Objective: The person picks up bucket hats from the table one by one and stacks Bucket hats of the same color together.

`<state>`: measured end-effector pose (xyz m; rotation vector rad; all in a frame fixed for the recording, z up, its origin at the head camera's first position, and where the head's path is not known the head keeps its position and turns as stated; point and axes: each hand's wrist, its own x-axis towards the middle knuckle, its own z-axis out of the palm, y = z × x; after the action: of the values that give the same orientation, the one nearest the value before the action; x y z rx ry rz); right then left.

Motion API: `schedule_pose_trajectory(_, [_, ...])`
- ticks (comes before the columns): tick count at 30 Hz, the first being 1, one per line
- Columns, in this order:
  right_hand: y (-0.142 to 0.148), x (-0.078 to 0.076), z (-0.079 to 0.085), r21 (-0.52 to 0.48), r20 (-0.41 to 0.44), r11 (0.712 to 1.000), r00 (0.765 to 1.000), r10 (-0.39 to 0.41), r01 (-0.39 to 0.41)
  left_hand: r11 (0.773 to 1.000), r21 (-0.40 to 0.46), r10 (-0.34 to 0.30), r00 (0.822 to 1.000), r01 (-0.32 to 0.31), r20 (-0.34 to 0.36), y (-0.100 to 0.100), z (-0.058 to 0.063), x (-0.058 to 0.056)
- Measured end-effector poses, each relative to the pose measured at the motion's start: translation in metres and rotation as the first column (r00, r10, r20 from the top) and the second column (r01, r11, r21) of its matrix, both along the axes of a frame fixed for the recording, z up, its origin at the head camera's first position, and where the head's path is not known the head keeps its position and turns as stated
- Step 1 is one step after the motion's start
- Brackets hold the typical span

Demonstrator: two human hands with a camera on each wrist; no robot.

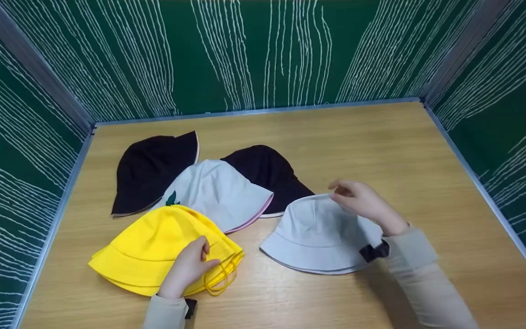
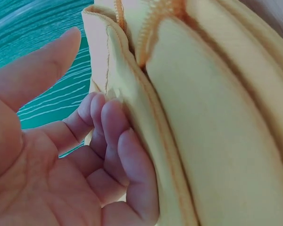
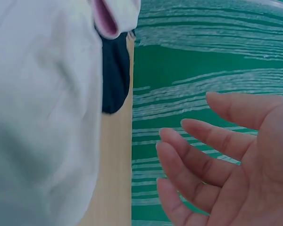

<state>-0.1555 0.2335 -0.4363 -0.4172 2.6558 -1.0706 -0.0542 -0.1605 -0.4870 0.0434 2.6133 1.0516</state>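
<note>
A yellow bucket hat (image 1: 149, 237), seemingly stacked with another as its brims lie doubled, sits at the front left with a thin yellow cord (image 1: 219, 285) at its edge. My left hand (image 1: 187, 267) is at its right side; in the left wrist view the loosely bent fingers (image 2: 141, 169) lie against the yellow cloth, thumb held away. To the right lies a pale grey-white bucket hat (image 1: 313, 228), crown up. Over its top right side hovers my right hand (image 1: 361, 201), its fingers (image 3: 193, 165) relaxed and holding nothing in the right wrist view.
Behind the yellow hat lies a white hat (image 1: 213, 194) with pink brim edging and a green leaf (image 1: 171, 198). Two dark hats (image 1: 151, 169) lie farther back, one partly covered by the white hat. Green panels with white lines (image 1: 254, 55) wall the wooden table (image 1: 359, 141) behind and at both sides.
</note>
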Motion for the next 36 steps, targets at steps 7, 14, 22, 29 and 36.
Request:
schedule_pose_trajectory(7, [-0.043, -0.027, 0.000, -0.053, -0.049, 0.998, 0.998, 0.040, -0.043, 1.000, 0.011, 0.002, 1.000, -0.002, 0.016, -0.003, -0.001, -0.001])
schedule_pose_trajectory(14, [-0.088, -0.043, -0.021, -0.093, -0.059, 0.993, 0.996, 0.071, -0.076, 0.999, 0.052, 0.003, 0.999, -0.005, 0.045, -0.008, -0.001, -0.001])
schedule_pose_trajectory(22, [-0.126, -0.058, -0.049, -0.056, -0.071, 0.996, 0.995, 0.066, -0.070, 0.997, 0.071, 0.012, 0.997, -0.017, 0.070, -0.009, -0.003, -0.001])
schedule_pose_trajectory(29, [-0.148, -0.064, -0.057, 0.093, -0.010, 0.995, 1.000, 0.025, -0.024, 0.995, 0.101, 0.000, 0.999, -0.004, 0.036, -0.008, -0.002, 0.000])
schedule_pose_trajectory(36, [-0.163, -0.060, -0.063, 0.144, 0.035, 0.990, 0.999, 0.008, -0.013, 0.994, 0.105, 0.018, 0.999, -0.023, 0.041, -0.007, -0.002, 0.002])
